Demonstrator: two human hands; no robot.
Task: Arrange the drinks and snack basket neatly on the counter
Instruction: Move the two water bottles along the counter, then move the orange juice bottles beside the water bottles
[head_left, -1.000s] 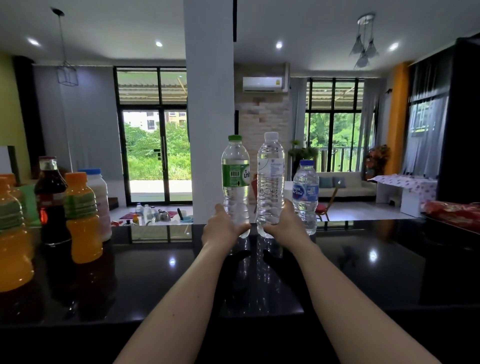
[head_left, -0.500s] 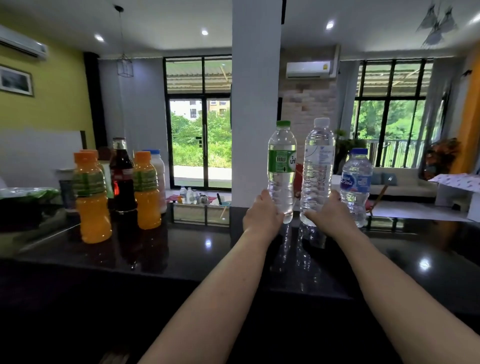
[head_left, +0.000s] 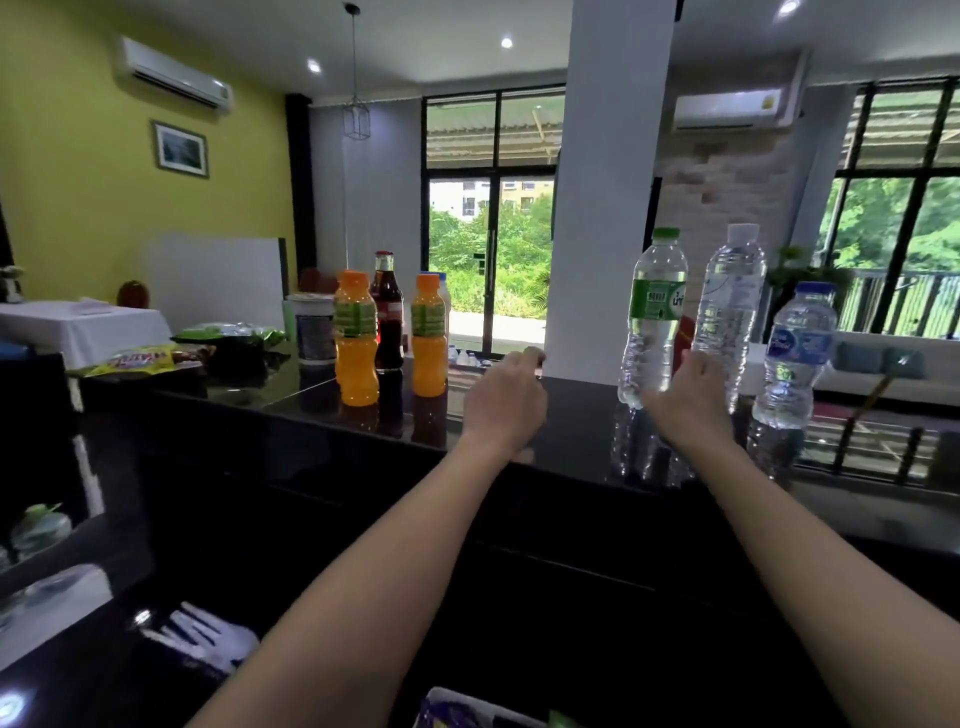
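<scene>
Toward nine o'clock on the counter (head_left: 571, 410), snack packets (head_left: 140, 360) are heaped loosely near the edge. A slide off it could be caused by any push from the side. Next to them, an orange juice bottle (head_left: 356, 358), a cola bottle (head_left: 387, 317) and a second orange juice bottle (head_left: 428, 343) are stood close together. If one were clipped by a sweeping forearm, its neighbours would likely be knocked in turn, and the cola bottle looks like glass. The greater risk is judged to lie toward three o'clock, where three tall, light water bottles are crowded on the glossy top. A tug or a careless release on one could tip the next.

The left hand (head_left: 506, 400) is held just above the counter, fingers loosely curled, with nothing in it. The juice and cola bottles are found at its ten o'clock, near but apart. The green-capped water bottle (head_left: 654, 322) is at its two o'clock, also apart.

The right hand (head_left: 685, 400) is placed low between that bottle, at its eleven o'clock, and the white-capped water bottle (head_left: 730, 306), at its one o'clock. Both bottles appear to be touched or nearly so. The fingers are hidden behind the back of the hand, so it cannot be told whether either bottle is gripped. The blue-capped water bottle (head_left: 795, 358) is stood at the right hand's three o'clock, just beside the white-capped one and untouched.

No basket can be made out with certainty.
</scene>
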